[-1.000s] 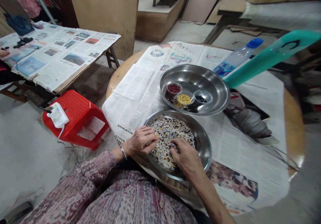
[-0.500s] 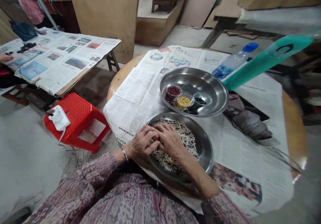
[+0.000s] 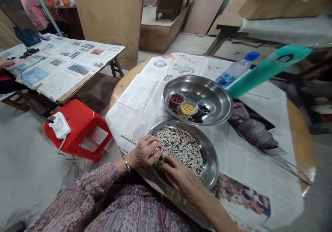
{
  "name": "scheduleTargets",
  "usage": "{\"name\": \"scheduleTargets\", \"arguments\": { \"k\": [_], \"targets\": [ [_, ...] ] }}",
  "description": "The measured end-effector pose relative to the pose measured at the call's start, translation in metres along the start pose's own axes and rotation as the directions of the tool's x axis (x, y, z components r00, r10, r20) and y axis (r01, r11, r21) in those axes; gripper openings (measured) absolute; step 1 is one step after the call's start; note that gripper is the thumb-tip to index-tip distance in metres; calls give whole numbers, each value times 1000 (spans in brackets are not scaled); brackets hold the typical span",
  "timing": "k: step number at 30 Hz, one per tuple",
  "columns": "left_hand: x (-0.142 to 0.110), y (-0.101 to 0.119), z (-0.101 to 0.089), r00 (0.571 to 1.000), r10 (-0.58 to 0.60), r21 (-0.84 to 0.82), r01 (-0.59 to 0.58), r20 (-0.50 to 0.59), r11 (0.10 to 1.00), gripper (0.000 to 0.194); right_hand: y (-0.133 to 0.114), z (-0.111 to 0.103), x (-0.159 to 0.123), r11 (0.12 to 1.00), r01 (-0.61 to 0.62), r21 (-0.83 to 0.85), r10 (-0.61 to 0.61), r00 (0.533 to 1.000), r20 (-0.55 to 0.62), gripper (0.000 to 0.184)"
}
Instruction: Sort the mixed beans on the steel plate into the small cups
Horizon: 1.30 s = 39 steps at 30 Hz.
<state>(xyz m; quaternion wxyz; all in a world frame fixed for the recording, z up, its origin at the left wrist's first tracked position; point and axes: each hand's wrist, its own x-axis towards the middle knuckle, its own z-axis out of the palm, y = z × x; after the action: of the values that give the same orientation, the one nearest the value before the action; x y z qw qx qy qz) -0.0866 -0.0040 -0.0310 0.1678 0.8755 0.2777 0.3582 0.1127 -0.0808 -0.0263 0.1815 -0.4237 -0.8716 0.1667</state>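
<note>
A steel basin [image 3: 214,169] full of mixed white, dark red, black and yellow grains and beans [image 3: 180,145] stands close in front of me. At its left rim my left hand [image 3: 145,152], with a silver bracelet at the wrist, is curled around some of the mixed grains. My right hand [image 3: 180,176] reaches low over the near side, fingers bent and tips close to the left hand; what they pinch is hidden. Behind, a larger steel basin [image 3: 220,86] holds clear cups of red beans [image 3: 177,98], yellow beans [image 3: 187,108] and black beans [image 3: 204,108].
Newspaper [image 3: 140,90] covers the round table. A bottle [image 3: 237,69], a green translucent object [image 3: 269,71] and a grey folded umbrella [image 3: 255,131] lie to the right. At left are a red stool [image 3: 77,121] with a power strip [image 3: 60,125], another newspaper-covered table [image 3: 85,57] and people.
My right hand has drawn back and down toward me, uncovering more of the grain mix. My left hand has shifted slightly left and lower. The view has tilted a little.
</note>
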Motion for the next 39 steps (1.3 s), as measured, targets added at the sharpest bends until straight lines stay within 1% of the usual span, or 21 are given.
{"name": "scheduleTargets", "arguments": {
  "k": [2,5,7,9,11,13,14,16,19,21,22,24,26,27,28,30,32,33,35,37,39],
  "targets": [
    [1,0,0,1000,6,-3,-6,-14,1000,15,7,3,12,996,-2,-87,-1,1000,-28,33],
    [2,0,0,998,22,-22,-23,-55,999,14,32,-3,24,979,-106,-176,85,989,-122,26],
    [3,-1,0,996,37,-35,-40,-82,999,13,48,-10,30,958,-215,-192,169,958,-232,26],
    [3,-1,1,993,51,-46,-56,-103,997,12,56,-16,38,921,-329,-210,254,913,-319,27],
    [3,-1,0,993,48,-49,-54,-104,997,13,53,-17,50,877,-408,-252,316,887,-337,29],
    [4,0,-1,994,39,-37,-43,-102,998,14,43,-13,62,874,-399,-279,317,901,-295,34],
    [4,0,-1,994,38,-29,-41,-104,999,14,37,-10,68,894,-358,-270,290,920,-263,35],
    [4,0,-2,993,40,-19,-42,-114,999,15,25,-3,73,950,-225,-217,187,965,-182,35],
    [4,0,-3,993,43,-28,-46,-108,999,14,14,-2,66,991,-27,-130,20,998,-57,28],
    [3,-1,-2,993,45,-33,-49,-111,998,13,13,-9,51,990,37,-134,-38,999,-4,19],
    [3,-1,-1,992,45,-33,-49,-117,998,13,15,-15,41,987,43,-157,-43,999,3,15],
    [4,-1,-1,991,42,-32,-47,-126,998,13,19,-29,21,978,3,-210,-8,1000,-25,11],
    [4,-1,0,991,49,-30,-54,-125,998,13,20,-42,2,982,-63,-179,52,997,-65,12],
    [4,-1,0,991,57,-27,-61,-120,998,13,18,-46,-6,988,-83,-133,77,996,-49,14],
    [5,-1,0,992,64,-22,-67,-108,998,13,14,-48,-13,992,-95,-85,95,995,-7,16],
    [5,-1,0,995,65,-4,-65,-72,998,17,3,-47,-22,995,-99,-23,101,986,131,21],
    [6,-1,0,998,53,19,-53,-30,998,22,-9,-38,-24,995,-97,-35,102,964,245,26],
    [6,-1,-1,999,51,28,-51,-13,998,25,-12,-34,-23,993,-99,-68,114,957,265,29],
    [6,-1,-1,999,51,40,-51,6,998,28,-10,-26,-16,979,-128,-161,162,963,217,36],
    [6,-2,0,999,49,51,-50,13,997,31,2,-23,-7,948,-187,-256,214,974,79,42],
    [6,-2,0,999,48,59,-48,14,997,32,18,-25,3,916,-257,-307,247,966,-72,45]
  ]
}}
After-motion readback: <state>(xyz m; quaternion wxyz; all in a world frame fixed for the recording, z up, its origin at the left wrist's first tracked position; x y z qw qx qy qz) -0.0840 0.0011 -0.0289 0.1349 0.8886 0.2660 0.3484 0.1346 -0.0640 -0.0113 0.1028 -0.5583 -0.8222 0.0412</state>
